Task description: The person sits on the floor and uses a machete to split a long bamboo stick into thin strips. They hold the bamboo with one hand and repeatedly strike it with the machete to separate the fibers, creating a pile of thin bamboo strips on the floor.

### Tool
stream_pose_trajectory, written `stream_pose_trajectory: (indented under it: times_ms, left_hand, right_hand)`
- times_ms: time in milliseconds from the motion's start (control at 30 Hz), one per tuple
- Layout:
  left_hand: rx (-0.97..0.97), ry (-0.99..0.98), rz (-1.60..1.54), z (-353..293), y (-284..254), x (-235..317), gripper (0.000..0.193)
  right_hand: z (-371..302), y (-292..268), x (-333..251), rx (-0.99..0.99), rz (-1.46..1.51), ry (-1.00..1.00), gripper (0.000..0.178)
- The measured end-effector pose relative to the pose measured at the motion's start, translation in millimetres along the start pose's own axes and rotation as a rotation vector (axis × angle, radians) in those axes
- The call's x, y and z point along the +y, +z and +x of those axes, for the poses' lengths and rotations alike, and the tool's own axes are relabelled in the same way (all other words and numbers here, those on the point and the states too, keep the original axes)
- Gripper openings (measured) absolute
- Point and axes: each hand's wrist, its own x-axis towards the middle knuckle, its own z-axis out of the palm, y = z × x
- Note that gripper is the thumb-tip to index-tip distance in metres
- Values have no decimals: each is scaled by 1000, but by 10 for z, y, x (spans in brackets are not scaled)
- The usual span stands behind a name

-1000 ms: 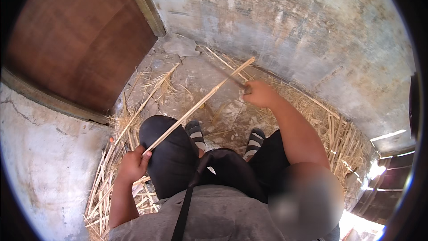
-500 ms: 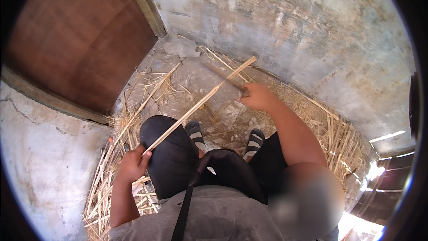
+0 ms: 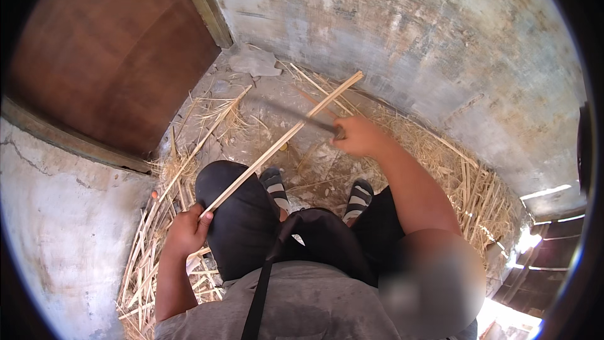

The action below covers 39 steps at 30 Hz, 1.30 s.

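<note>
My left hand [image 3: 189,229] is closed around the lower end of a long pale wooden stick [image 3: 264,160], beside my left knee. From there the stick slants up and away to the right, its far end near the wall. In my right hand [image 3: 357,136] is the handle of a long dark blade, like a machete [image 3: 282,109], pointing left and smeared by motion. The blade crosses the stick's upper half. Whether it touches the wood I cannot tell.
Loose pale sticks [image 3: 139,271] lie in a heap at my left, with more straw and sticks [image 3: 469,192] along the wall [image 3: 402,31] at right. A brown door panel [image 3: 119,56] stands at far left. My sandalled feet [image 3: 358,196] rest on the dirt floor.
The blade has swung in my right hand, now reaching farther left across the stick. My right hand has shifted slightly left; my left hand keeps its grip in nearly the same place.
</note>
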Motion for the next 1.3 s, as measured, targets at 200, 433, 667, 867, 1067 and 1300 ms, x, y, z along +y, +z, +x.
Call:
stream_pose_trajectory:
  times_ms: [200,433,667,867,1067,1300]
  left_hand:
    - [68,6,131,-88,94,-59,36]
    - [115,10,124,-108,120,5,35]
    - [104,30,161,-80,98,-12,38]
    - [79,3,134,-78,79,27,38]
    - [134,-21,200,-89,159,2,38]
    - [113,-45,191,-88,147,22,37]
  right_hand:
    - [17,-7,229,68,126,0,52]
    - [-46,-78,134,166,15,30,54]
    - [92,-57,477,138,79,75,54]
    - [35,83,224,139,-5,-12,52]
    - [21,-99,343,99,155,63,49]
    - [13,-11,275,87,-18,-14,53]
